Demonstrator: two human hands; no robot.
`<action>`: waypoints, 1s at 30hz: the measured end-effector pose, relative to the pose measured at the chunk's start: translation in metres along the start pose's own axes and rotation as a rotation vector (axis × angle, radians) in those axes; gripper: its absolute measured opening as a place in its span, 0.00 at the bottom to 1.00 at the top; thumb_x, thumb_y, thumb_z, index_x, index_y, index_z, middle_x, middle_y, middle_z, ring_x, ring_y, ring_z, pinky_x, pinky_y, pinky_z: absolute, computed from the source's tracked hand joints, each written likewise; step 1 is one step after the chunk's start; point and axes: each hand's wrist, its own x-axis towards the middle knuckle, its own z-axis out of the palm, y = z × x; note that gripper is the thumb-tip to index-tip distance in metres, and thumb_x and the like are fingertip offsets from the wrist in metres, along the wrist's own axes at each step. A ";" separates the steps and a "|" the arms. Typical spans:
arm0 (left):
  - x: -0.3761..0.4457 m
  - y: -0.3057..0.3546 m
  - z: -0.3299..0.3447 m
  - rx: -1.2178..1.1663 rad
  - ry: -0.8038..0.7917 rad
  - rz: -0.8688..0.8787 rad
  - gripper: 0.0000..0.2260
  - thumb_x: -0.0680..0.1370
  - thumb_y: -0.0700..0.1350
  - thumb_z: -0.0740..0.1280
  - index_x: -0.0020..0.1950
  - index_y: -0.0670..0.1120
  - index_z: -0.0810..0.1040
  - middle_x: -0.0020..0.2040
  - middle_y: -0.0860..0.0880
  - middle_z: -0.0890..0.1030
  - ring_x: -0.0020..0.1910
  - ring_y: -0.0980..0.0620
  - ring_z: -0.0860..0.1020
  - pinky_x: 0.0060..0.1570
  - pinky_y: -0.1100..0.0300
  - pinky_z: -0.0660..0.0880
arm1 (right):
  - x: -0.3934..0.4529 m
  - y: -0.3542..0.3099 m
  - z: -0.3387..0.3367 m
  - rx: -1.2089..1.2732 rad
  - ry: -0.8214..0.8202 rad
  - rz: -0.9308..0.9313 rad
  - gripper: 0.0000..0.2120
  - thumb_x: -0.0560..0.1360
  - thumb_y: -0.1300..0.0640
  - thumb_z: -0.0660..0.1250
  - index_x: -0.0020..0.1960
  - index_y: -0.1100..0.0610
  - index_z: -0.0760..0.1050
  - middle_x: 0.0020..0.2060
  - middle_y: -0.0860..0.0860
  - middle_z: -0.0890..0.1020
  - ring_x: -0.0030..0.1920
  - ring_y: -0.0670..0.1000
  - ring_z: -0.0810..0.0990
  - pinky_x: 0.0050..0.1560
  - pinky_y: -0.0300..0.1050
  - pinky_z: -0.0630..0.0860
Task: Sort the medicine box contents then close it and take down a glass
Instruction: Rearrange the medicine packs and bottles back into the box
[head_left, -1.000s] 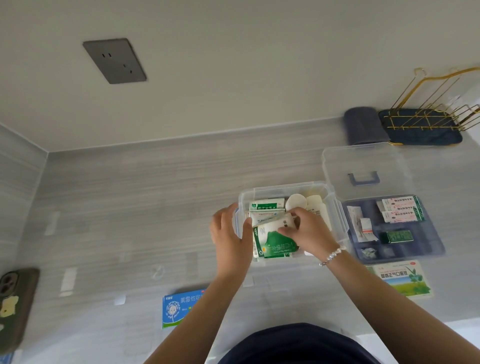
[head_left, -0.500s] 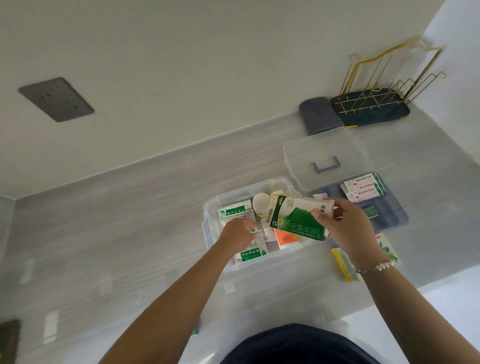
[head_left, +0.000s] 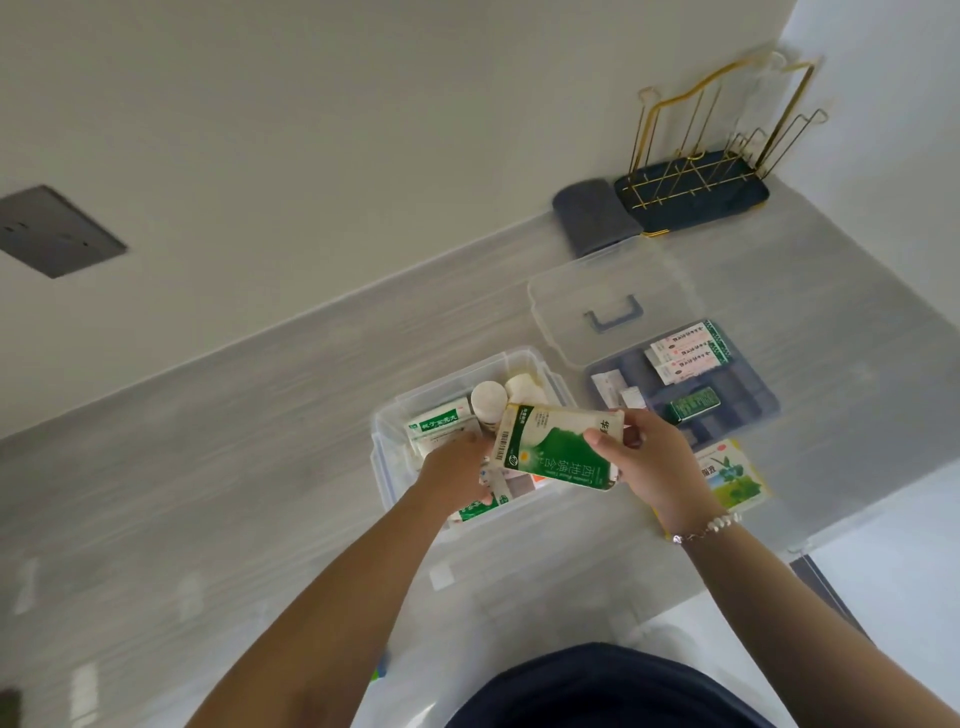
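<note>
A clear plastic medicine box (head_left: 387, 441) stands on the grey counter, holding white bottles (head_left: 488, 400) and green-and-white cartons (head_left: 439, 421). My right hand (head_left: 649, 462) grips a green-and-white medicine carton (head_left: 556, 447) and holds it above the box's right side. My left hand (head_left: 454, 465) reaches down into the box among the cartons; its fingertips are hidden, so what it touches is unclear. The clear lid with a blue handle (head_left: 613, 314) lies to the right, behind the blue insert tray (head_left: 748, 410) that carries small cartons.
A green-and-yellow carton (head_left: 727, 475) lies on the counter right of my right hand. A gold wire rack on a dark tray (head_left: 696, 192) and a rolled dark cloth (head_left: 592, 215) stand at the back right corner. A grey wall socket (head_left: 52, 231) is at left.
My right hand has lifted the green-and-white carton out of the box and up to the right. My left hand has moved from the box's rim into the box. The view swung right.
</note>
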 end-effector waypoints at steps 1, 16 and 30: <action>0.000 0.000 0.001 0.001 0.013 0.002 0.27 0.68 0.44 0.74 0.63 0.46 0.69 0.58 0.46 0.77 0.57 0.46 0.77 0.51 0.51 0.78 | 0.001 0.001 0.000 -0.011 -0.004 -0.005 0.17 0.73 0.52 0.67 0.57 0.60 0.74 0.45 0.52 0.80 0.46 0.51 0.79 0.31 0.33 0.70; -0.001 -0.007 -0.012 0.042 -0.111 0.032 0.11 0.72 0.43 0.70 0.53 0.45 0.76 0.53 0.48 0.80 0.50 0.48 0.78 0.51 0.55 0.77 | 0.009 -0.003 -0.004 -0.041 -0.029 -0.041 0.14 0.72 0.53 0.68 0.54 0.59 0.76 0.45 0.53 0.82 0.43 0.49 0.78 0.31 0.35 0.69; 0.000 -0.026 -0.063 0.229 0.117 -0.118 0.03 0.75 0.47 0.64 0.46 0.50 0.77 0.42 0.51 0.79 0.43 0.49 0.78 0.38 0.57 0.74 | 0.022 -0.057 0.050 -0.549 -0.271 -0.213 0.14 0.70 0.52 0.69 0.34 0.57 0.68 0.29 0.49 0.73 0.28 0.44 0.70 0.26 0.34 0.64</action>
